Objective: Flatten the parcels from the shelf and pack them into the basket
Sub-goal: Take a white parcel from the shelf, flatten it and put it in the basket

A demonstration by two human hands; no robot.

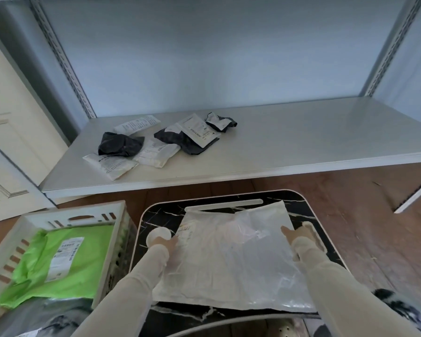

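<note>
My left hand (167, 244) lay flat, palm down, on the left edge of the white parcel (231, 259), fingers extended toward its label; it gripped nothing. My right hand (295, 233) pressed the right edge the same way, fingers spread and pointing inward, nothing clasped. Both sleeves (136, 283) were cream-coloured and reached the wrists.

The white parcel was spread out on the black marbled table (156, 215), crinkled but mostly flat, its top edge just below a white bar (224, 205) set in the table's far side. A round white recess (159, 235) sat just beside my left hand.

To the left of the table stood the basket (118, 229), white with slotted walls. A green parcel (58, 263) lay inside it, label up, rumpled at the near end.

Beyond the table, the shelf (301, 142) carried the remaining parcels in a loose cluster left of centre: a black one (119, 143) on top of white ones (110, 164), and further right another black one (187, 139) with a white labelled one (198, 130) over it. All were crumpled. Wooden floor (374, 227) showed around the table.
</note>
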